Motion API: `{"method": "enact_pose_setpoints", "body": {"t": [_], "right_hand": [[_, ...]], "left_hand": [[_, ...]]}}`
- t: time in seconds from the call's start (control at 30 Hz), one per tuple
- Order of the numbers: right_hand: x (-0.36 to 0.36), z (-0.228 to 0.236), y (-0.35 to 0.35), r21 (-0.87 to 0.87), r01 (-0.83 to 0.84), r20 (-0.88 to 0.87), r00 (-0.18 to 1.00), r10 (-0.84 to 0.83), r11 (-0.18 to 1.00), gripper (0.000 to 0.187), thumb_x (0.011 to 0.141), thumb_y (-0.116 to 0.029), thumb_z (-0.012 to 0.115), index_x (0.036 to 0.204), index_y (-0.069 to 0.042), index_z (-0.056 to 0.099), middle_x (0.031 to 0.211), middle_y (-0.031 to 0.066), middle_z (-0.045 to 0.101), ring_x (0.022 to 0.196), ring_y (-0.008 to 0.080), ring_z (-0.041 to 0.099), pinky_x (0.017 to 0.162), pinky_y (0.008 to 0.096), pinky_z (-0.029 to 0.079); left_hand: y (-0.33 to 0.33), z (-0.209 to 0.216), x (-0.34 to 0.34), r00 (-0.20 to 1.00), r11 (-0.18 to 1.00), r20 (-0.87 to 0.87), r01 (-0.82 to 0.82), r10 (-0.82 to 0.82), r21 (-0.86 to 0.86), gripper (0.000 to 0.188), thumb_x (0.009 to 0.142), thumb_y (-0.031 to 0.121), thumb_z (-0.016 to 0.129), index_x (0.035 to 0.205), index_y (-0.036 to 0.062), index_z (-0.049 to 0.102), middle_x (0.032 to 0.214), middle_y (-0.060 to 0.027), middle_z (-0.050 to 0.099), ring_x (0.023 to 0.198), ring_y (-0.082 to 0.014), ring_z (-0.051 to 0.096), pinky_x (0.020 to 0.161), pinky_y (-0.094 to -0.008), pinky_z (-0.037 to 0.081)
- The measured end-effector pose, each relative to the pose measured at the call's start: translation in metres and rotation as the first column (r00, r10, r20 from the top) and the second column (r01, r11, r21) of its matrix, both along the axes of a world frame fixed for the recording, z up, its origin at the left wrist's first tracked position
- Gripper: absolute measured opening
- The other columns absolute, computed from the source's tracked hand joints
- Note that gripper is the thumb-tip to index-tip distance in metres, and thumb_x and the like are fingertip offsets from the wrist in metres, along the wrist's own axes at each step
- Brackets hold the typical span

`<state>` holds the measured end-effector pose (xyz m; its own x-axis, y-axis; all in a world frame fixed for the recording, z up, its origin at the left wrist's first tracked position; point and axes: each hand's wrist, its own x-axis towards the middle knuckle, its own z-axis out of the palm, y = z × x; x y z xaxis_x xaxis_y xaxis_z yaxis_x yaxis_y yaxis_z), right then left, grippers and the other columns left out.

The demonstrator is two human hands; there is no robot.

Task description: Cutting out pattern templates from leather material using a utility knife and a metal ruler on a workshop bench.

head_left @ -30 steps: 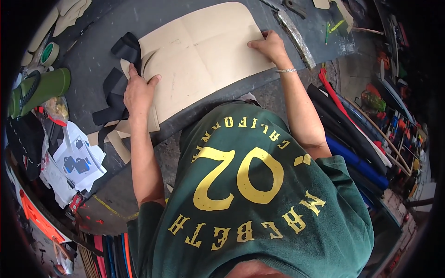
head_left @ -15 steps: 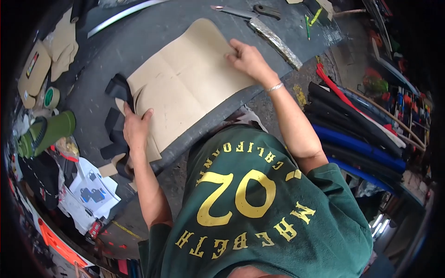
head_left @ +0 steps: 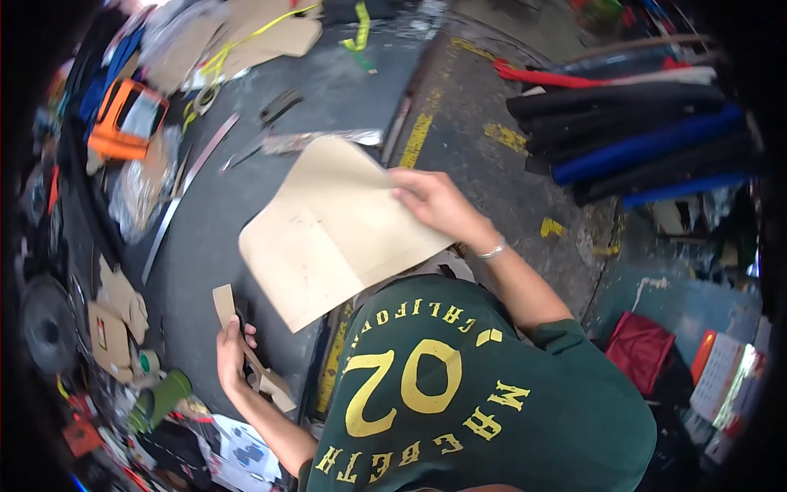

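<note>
My right hand (head_left: 447, 209) grips the right edge of a large tan cardboard sheet (head_left: 328, 238), thumb on top and fingers under it. The sheet is raised and tilted, with a rounded far corner and a crease across it. Apart from it, at the lower left, my left hand (head_left: 232, 357) is closed around a narrow curved cardboard strip (head_left: 223, 305). One end of the strip sticks up past the fingers; the other runs along the wrist. Dark scraps beside this hand are partly hidden.
On the dark worktable (head_left: 205, 254) lie a long metal ruler (head_left: 187, 201), a foil-wrapped bar (head_left: 328, 141) and a black-handled tool (head_left: 281, 107). Leftward are an orange case (head_left: 131, 119), a tape roll (head_left: 149, 362) and a green cylinder (head_left: 164, 398). Black and blue rolls (head_left: 631, 139) lie right.
The view has turned to the right. My left hand has come away from the big sheet and now holds the cut strip. My right hand has lifted the sheet off the table.
</note>
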<state>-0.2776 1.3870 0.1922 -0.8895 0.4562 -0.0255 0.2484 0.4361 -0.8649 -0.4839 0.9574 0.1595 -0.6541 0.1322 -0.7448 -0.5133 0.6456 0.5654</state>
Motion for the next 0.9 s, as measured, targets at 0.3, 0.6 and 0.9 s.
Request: {"method": "enact_pose_setpoints", "body": {"t": [0.3,0.6,0.9], "right_hand": [[0.124,0.053,0.023,0.122,0.567,0.049,0.816,-0.576,0.814,0.032,0.099,-0.01,0.068,0.128,0.004,0.065,0.117,0.0092,0.074,0.106,0.0116,0.065,0.093,0.0276,0.052],[0.124,0.072,0.001,0.493,0.349,0.142,0.871,-0.47,0.797,0.038,0.092,0.002,0.058,0.129,-0.001,0.067,0.117,0.0248,0.07,0.105,0.0351,0.072,0.091,0.0392,0.055],[0.061,0.086,-0.013,0.29,-0.111,0.435,0.9,-0.027,0.951,0.042,0.086,-0.001,0.059,0.126,-0.007,0.068,0.106,0.0288,0.069,0.102,0.0434,0.067,0.089,0.0509,0.055]], "left_hand": [[0.174,0.002,-0.082,0.922,0.64,0.144,0.131,-0.359,0.757,0.028,0.095,0.027,0.075,0.098,0.0044,0.058,0.071,-0.0038,0.056,0.061,-0.0143,0.053,0.062,-0.0325,0.047],[0.363,0.085,-0.02,0.356,0.035,-0.756,0.914,-0.549,0.405,0.031,0.101,0.024,0.068,0.118,-0.0018,0.07,0.091,-0.0047,0.075,0.085,-0.0105,0.066,0.077,-0.0286,0.053],[0.361,0.062,0.033,-0.187,-0.261,-0.897,0.962,-0.399,-0.084,0.056,0.068,0.042,0.09,0.101,0.0053,0.061,0.088,-0.0213,0.069,0.089,-0.0427,0.069,0.076,-0.0519,0.053]]}}
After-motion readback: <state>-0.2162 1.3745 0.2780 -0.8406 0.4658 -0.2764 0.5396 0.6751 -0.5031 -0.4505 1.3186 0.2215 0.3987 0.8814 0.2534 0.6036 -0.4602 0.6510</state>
